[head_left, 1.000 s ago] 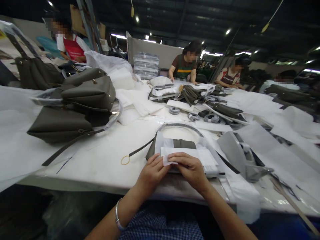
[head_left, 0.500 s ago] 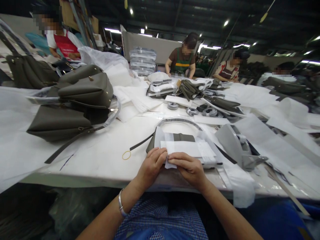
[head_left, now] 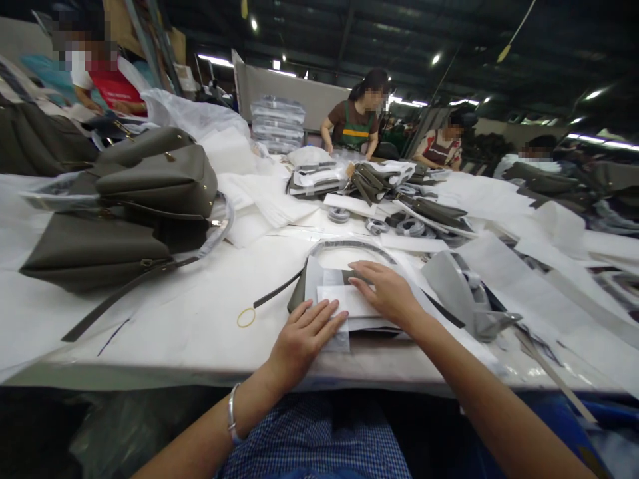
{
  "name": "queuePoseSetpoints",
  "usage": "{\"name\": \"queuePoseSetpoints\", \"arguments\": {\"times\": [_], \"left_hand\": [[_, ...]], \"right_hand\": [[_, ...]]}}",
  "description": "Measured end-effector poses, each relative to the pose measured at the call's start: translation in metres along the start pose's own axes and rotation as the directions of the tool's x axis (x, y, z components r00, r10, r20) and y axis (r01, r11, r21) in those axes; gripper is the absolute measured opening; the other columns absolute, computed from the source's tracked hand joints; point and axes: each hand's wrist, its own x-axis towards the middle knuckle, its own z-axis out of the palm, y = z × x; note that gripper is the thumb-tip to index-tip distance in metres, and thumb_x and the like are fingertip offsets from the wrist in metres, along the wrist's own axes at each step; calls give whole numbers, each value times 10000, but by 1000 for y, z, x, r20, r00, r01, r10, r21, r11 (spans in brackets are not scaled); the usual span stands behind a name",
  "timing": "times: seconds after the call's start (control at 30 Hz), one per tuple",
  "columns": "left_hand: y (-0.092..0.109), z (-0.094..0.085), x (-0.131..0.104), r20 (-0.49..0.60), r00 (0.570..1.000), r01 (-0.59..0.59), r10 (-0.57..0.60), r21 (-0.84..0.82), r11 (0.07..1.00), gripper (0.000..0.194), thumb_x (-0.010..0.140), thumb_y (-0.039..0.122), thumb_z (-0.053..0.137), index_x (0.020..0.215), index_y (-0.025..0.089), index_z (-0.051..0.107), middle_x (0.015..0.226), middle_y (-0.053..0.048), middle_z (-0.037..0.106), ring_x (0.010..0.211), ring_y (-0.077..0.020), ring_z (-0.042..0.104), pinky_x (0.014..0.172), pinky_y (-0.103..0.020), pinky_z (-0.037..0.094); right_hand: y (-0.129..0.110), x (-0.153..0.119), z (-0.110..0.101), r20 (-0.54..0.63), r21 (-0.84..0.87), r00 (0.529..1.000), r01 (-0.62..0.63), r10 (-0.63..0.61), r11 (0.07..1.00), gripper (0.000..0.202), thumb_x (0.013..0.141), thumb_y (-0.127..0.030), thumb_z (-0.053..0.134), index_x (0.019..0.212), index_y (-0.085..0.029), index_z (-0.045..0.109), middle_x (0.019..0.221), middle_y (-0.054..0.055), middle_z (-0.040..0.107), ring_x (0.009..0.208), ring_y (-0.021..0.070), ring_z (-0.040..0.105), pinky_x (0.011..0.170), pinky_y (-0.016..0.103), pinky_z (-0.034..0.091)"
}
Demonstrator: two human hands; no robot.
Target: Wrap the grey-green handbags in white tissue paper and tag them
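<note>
A dark olive handbag (head_left: 296,294) lies on the table in front of me, partly covered by white wrapping sheets (head_left: 332,293). Its wrapped handle (head_left: 349,245) arches away behind it, and a loose strap (head_left: 277,287) sticks out to the left. My left hand (head_left: 307,332) rests flat on the near left part of the sheets, fingers stretched. Across the top right of the bundle lies my right hand (head_left: 387,293), fingers extended over the sheet and bag. Neither hand grips anything. A thin translucent strip (head_left: 339,342) hangs below my left fingers.
Several olive handbags (head_left: 150,179) are piled at the left. A yellow rubber band (head_left: 245,318) lies beside the strap. Coiled straps (head_left: 410,226), more bags (head_left: 374,181) and white sheets (head_left: 529,266) cover the far and right side. Co-workers (head_left: 355,120) stand across the table.
My hands have come apart from their pinch at the sheet's near edge. The right moved up and right onto the bundle; the left has flattened on the sheets.
</note>
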Motion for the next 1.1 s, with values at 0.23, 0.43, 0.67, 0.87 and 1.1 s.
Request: {"name": "queuePoseSetpoints", "arguments": {"times": [0.23, 0.43, 0.67, 0.87, 1.1], "left_hand": [[-1, 0, 2, 10, 1000, -11, 11, 2, 1000, 429, 1038, 144, 349, 1445, 203, 471, 1479, -39, 520, 1367, -224, 476, 1118, -443, 415], [-1, 1, 4, 6, 1000, -19, 19, -6, 1000, 421, 1039, 143, 341, 1435, 181, 481, 1461, -37, 540, 1360, -230, 484, 1117, -452, 418], [1, 0, 3, -12, 1000, 6, -6, 20, 1000, 399, 1033, 142, 375, 1399, 196, 526, 1396, -41, 603, 1257, -200, 584, 1081, -410, 457], [3, 0, 0, 11, 1000, 11, -11, 30, 999, 398, 1022, 140, 413, 1394, 216, 534, 1379, -49, 616, 1231, -197, 607, 1056, -392, 478], [3, 0, 1, -4, 1000, 11, -11, 20, 1000, 389, 1029, 150, 407, 1391, 211, 535, 1372, -36, 623, 1220, -198, 614, 1049, -391, 480]], "right_hand": [[24, 47, 31, 360, -53, 933, 44, -22, 998, 343, 992, -326, 454, 1169, -205, 721, 1284, 86, 686, 1214, 256, 618, 1089, 391, 404], [13, 62, 42, 431, -63, 902, 67, -33, 996, 337, 1003, -342, 441, 1171, -264, 723, 1245, 26, 712, 1181, 222, 637, 1069, 335, 389], [-20, 68, 47, 425, -158, 905, 108, -31, 982, 334, 1005, -249, 432, 1015, -158, 753, 1079, 138, 757, 1067, 263, 679, 1085, 417, 353], [-30, 29, 34, 394, -150, 909, 212, -139, 966, 279, 964, -132, 475, 1103, -153, 716, 1239, 140, 692, 1274, 261, 565, 1118, 441, 370], [-19, -17, 28, 127, 16, 961, 244, -245, 970, 314, 971, -141, 451, 1175, -129, 690, 1198, 128, 718, 1158, 246, 651, 1031, 434, 512]]}}
